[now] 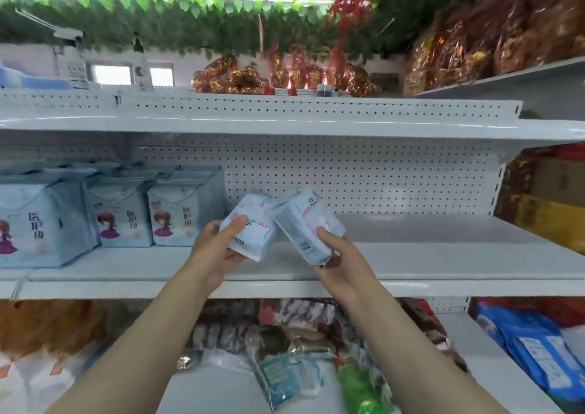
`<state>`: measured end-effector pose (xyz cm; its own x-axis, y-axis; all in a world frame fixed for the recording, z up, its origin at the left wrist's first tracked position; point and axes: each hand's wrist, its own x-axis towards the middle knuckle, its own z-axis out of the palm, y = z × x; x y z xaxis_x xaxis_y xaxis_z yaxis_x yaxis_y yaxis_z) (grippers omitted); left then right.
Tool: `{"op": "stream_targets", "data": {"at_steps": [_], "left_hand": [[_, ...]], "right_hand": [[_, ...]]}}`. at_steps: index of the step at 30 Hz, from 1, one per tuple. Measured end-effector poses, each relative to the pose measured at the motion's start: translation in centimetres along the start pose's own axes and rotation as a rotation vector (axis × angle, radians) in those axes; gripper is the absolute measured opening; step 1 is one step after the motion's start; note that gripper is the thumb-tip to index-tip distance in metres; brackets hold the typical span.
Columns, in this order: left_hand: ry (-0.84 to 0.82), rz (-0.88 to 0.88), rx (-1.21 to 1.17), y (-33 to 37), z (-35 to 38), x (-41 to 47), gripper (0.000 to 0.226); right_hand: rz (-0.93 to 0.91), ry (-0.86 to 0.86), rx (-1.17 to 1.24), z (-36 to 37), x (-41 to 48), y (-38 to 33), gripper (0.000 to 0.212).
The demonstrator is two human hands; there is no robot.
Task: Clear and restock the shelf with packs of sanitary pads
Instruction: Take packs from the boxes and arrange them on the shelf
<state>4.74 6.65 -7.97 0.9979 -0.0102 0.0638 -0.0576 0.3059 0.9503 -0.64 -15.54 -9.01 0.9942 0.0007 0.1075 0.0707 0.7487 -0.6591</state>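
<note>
Packs of sanitary pads are in both hands in the head view, at the centre of the frame, held just above the front of the middle shelf [443, 264]. The left hand [215, 249] grips the left pack [250, 228], with the thumb on its face and the fingers curled under it. The right hand [340, 257] grips the right pack [304, 223] from below, tilted so that its upper corner meets or nearly meets the other pack. Both are off the shelf board.

The step looks like restocking, though I cannot rule out clearing. These two seem bound for the spot just beside the row of large packs [180, 211] standing at centre left. The next move calls for carrying them in over the board, turning them upright and face-out, and setting them down in line with that row.

The large packs read 医护级 beside a cartoon girl in a purple dress. The held packs carry pink and dark print and a barcode-like block, too blurred to read.
</note>
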Motion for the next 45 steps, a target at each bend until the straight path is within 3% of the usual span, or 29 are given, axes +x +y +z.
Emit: {"op": "stream_targets", "data": {"at_steps": [3, 8, 16, 22, 28, 33, 39, 41, 45], "left_hand": [[-0.072, -0.082, -0.024, -0.3, -0.8, 3.6, 0.073], [-0.145, -0.166, -0.055, -1.2, 0.0, 7.7, 0.038], [-0.192, -0.240, -0.093, -1.9, 0.8, 8.5, 0.045], [-0.144, -0.208, -0.086, -1.0, 0.5, 8.1, 0.072], [-0.113, -0.240, -0.065, -0.8, 1.3, 7.0, 0.045], [-0.142, -0.265, -0.003, -0.5, 1.7, 6.6, 0.041], [-0.138, -0.291, 0.098, 0.2, 1.8, 7.2, 0.055], [-0.128, -0.289, 0.138, 0.8, 2.0, 7.9, 0.057], [-0.104, -0.297, 0.163, 2.7, 3.1, 10.0, 0.050]], "right_hand": [[-0.092, 0.047, -0.110, 0.3, 2.6, 1.1, 0.074], [-0.146, 0.170, -0.228, 0.1, 4.7, 1.1, 0.061], [-0.131, 0.228, -0.448, -1.9, 7.4, -1.1, 0.074], [-0.093, 0.175, -0.418, -2.3, 9.4, -2.6, 0.065], [-0.067, 0.124, -0.412, -2.4, 9.8, -3.1, 0.056], [-0.060, 0.124, -0.437, -2.6, 9.5, -3.4, 0.041], [-0.090, 0.164, -0.501, -3.4, 9.3, -4.0, 0.046], [-0.112, 0.178, -0.533, -3.5, 9.3, -4.5, 0.057], [-0.142, 0.175, -0.588, -3.4, 9.6, -5.9, 0.071]]}}
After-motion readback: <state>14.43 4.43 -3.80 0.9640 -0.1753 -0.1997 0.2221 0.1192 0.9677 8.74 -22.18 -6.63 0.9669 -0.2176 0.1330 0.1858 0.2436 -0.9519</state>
